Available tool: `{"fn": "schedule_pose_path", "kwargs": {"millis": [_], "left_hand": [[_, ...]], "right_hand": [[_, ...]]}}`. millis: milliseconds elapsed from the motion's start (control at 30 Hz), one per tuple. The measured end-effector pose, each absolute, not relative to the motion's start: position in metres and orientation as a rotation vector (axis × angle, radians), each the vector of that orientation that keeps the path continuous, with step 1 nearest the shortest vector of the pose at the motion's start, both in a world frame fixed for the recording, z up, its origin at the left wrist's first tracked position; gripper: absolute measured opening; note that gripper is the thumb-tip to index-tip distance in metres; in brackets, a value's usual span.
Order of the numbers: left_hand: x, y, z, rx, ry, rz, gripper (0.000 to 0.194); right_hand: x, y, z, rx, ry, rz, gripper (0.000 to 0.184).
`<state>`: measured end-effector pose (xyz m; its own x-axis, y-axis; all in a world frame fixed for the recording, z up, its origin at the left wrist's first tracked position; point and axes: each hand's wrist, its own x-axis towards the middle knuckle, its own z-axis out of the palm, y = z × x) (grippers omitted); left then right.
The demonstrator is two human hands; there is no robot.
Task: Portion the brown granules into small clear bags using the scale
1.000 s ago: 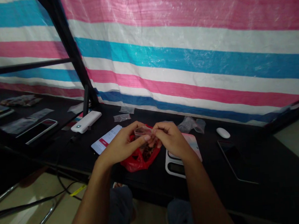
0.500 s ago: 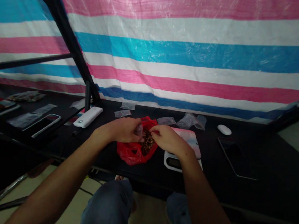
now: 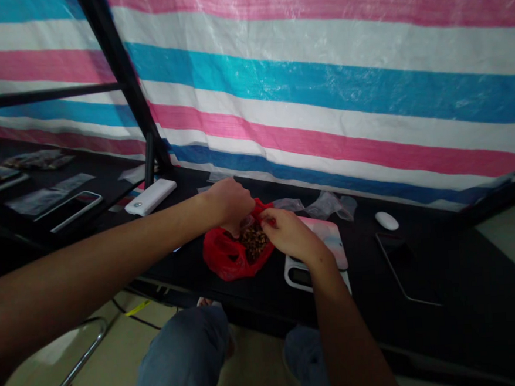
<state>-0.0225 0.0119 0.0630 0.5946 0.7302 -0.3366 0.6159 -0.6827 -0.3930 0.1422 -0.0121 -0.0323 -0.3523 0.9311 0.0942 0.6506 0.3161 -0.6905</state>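
A red plastic bag lies on the black table with its mouth open, and small brown and tan pieces fill it. My left hand reaches over its far left side, turned knuckles up and closed around a small clear plastic bag. Most of that clear bag is hidden behind the fingers. At the right rim, my right hand has thumb and fingers pinched on the red bag's edge. Just under my right wrist sits a white kitchen scale with a pink phone on it.
Clear plastic bags lie along the striped sheet. A white power bank is at the left by the black frame. On the right are a white mouse and a dark phone.
Both hands came down from above the red bag, where they held the clear bag between them. My left hand carried it on and turned knuckles up; my right hand moved to the red bag's rim.
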Motion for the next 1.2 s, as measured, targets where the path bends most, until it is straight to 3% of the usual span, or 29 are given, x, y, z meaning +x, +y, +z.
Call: {"fn": "schedule_pose_path", "kwargs": {"millis": [233, 400, 600, 767, 1200], "left_hand": [[-0.017, 0.012, 0.067, -2.583, -1.1, 0.713, 0.045], [-0.022, 0.013, 0.067, -2.57, -1.049, 0.698, 0.027], [-0.027, 0.014, 0.068, -2.564, -1.013, 0.727, 0.051], [-0.03, 0.011, 0.068, -2.548, -0.969, 0.724, 0.027], [-0.038, 0.012, 0.064, -2.613, -0.961, 0.686, 0.024]], "right_hand": [[0.146, -0.013, -0.029, -1.414, -2.096, 0.772, 0.024], [0.148, -0.016, -0.026, -1.432, -2.067, 0.769, 0.025], [0.148, -0.015, -0.026, -1.417, -2.063, 0.791, 0.027], [0.149, -0.012, -0.029, -1.383, -2.093, 0.752, 0.024], [0.149, -0.016, -0.025, -1.418, -2.091, 0.787, 0.02]]}}
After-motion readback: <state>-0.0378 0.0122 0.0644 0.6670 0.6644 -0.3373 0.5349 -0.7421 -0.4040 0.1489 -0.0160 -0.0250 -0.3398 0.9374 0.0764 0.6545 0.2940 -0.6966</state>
